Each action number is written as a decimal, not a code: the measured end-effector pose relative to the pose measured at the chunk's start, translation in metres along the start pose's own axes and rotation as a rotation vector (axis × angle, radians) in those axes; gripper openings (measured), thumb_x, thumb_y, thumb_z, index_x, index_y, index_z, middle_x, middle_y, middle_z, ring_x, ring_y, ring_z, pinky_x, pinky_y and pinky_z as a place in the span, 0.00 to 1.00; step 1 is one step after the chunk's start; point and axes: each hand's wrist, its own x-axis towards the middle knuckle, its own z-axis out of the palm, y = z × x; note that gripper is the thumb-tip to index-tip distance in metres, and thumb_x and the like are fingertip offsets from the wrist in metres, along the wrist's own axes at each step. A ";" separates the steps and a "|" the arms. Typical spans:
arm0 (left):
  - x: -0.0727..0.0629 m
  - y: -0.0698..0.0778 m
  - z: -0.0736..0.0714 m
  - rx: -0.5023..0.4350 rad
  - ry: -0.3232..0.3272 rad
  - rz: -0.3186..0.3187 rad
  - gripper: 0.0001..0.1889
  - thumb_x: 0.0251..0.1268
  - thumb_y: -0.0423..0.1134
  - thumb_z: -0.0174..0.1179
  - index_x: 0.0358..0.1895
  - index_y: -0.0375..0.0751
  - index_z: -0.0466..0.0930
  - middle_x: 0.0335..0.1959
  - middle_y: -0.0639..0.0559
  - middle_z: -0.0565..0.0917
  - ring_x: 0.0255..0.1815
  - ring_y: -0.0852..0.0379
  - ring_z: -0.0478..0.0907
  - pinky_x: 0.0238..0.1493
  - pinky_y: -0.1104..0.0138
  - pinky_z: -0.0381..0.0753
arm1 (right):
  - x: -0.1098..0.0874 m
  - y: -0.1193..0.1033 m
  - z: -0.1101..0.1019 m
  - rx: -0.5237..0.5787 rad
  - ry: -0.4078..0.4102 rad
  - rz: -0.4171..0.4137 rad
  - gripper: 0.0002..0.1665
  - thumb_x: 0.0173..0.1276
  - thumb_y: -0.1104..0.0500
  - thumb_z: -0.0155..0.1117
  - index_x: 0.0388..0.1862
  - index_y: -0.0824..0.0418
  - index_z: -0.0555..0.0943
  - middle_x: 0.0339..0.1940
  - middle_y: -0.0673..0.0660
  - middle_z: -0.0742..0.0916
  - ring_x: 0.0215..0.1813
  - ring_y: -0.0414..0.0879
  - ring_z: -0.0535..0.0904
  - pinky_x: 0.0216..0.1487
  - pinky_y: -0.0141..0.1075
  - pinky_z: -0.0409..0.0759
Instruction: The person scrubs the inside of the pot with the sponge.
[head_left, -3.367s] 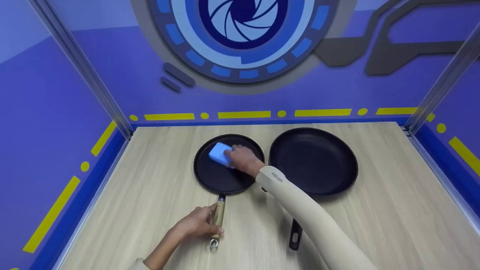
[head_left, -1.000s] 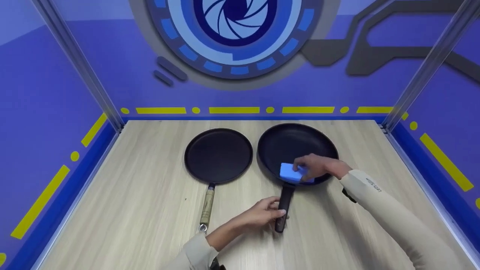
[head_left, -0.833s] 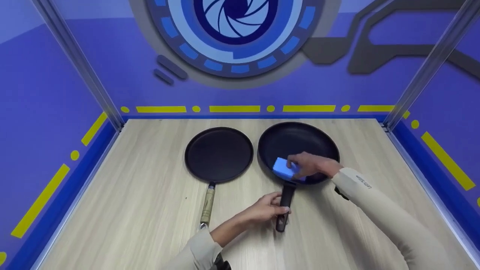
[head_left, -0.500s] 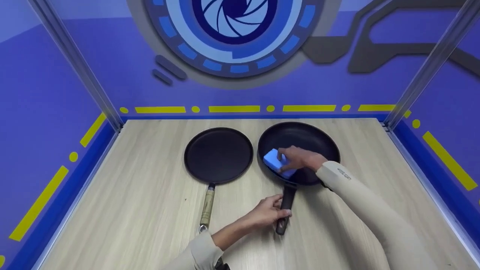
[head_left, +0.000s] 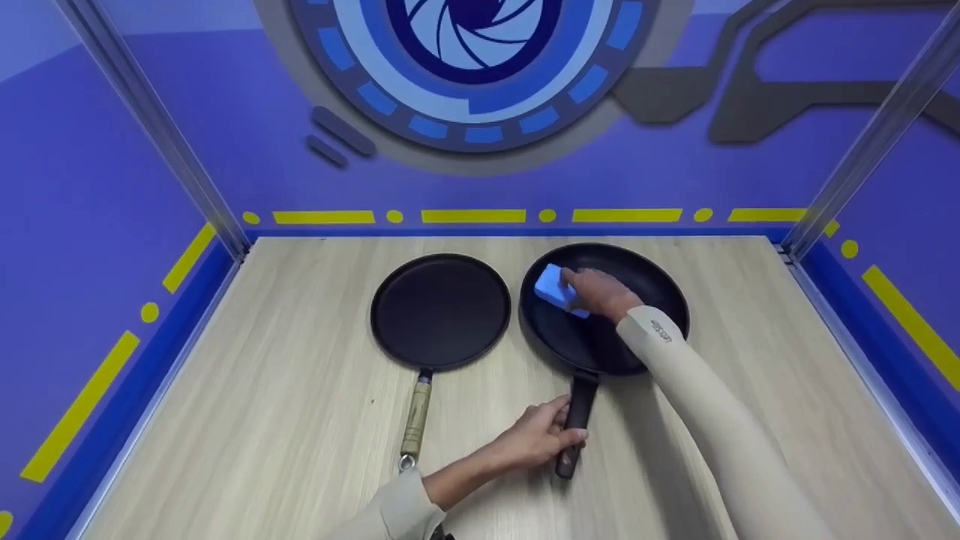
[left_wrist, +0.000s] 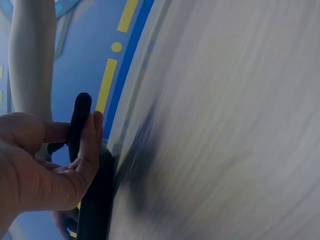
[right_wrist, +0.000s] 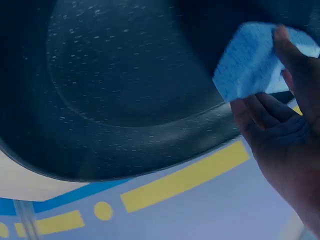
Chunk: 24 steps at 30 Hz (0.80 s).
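Note:
A deep black frying pan (head_left: pixel 637 274) stands at the right of the table, its dark handle (head_left: pixel 581 405) pointing toward me. My left hand (head_left: pixel 536 435) grips that handle, thumb on one side and fingers on the other; the left wrist view shows the handle (left_wrist: pixel 80 122) between them. Inside the pan, my right hand (head_left: pixel 600 291) pinches a light blue sponge (head_left: pixel 553 286) against the far left part of the surface. In the right wrist view the sponge (right_wrist: pixel 250 62) sits between thumb and fingers, and the pan's inside (right_wrist: pixel 125 65) carries many small droplets.
A flat black pan (head_left: pixel 441 311) with a wooden handle (head_left: pixel 416 420) lies to the left, close beside the frying pan. Both rest on a pale wood-grain table (head_left: pixel 300 375). Blue-purple panels (head_left: pixel 480 187) stand behind and at both sides.
The sponge and right hand first worked in the flat pan, then moved to the frying pan, and lately slid from near its handle to the far left. The left hand moved from wooden to black handle.

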 end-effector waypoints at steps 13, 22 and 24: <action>0.003 0.001 0.001 -0.017 0.005 -0.034 0.30 0.72 0.30 0.61 0.74 0.31 0.65 0.43 0.39 0.89 0.41 0.52 0.88 0.38 0.74 0.82 | 0.006 0.019 0.004 -0.053 0.106 0.159 0.30 0.73 0.52 0.67 0.64 0.69 0.71 0.51 0.74 0.83 0.55 0.69 0.80 0.56 0.61 0.79; 0.001 0.002 -0.004 -0.029 -0.022 -0.045 0.27 0.74 0.31 0.60 0.73 0.38 0.69 0.43 0.37 0.90 0.40 0.55 0.86 0.37 0.73 0.80 | 0.004 0.005 0.006 0.274 0.042 0.082 0.35 0.76 0.46 0.60 0.72 0.65 0.69 0.60 0.72 0.83 0.54 0.61 0.81 0.62 0.57 0.77; 0.001 0.002 -0.004 -0.019 -0.024 -0.041 0.24 0.73 0.31 0.60 0.70 0.37 0.72 0.43 0.36 0.90 0.41 0.54 0.87 0.37 0.73 0.80 | -0.002 0.004 0.007 0.270 0.014 0.026 0.33 0.74 0.48 0.64 0.71 0.63 0.72 0.61 0.71 0.82 0.55 0.60 0.80 0.62 0.56 0.77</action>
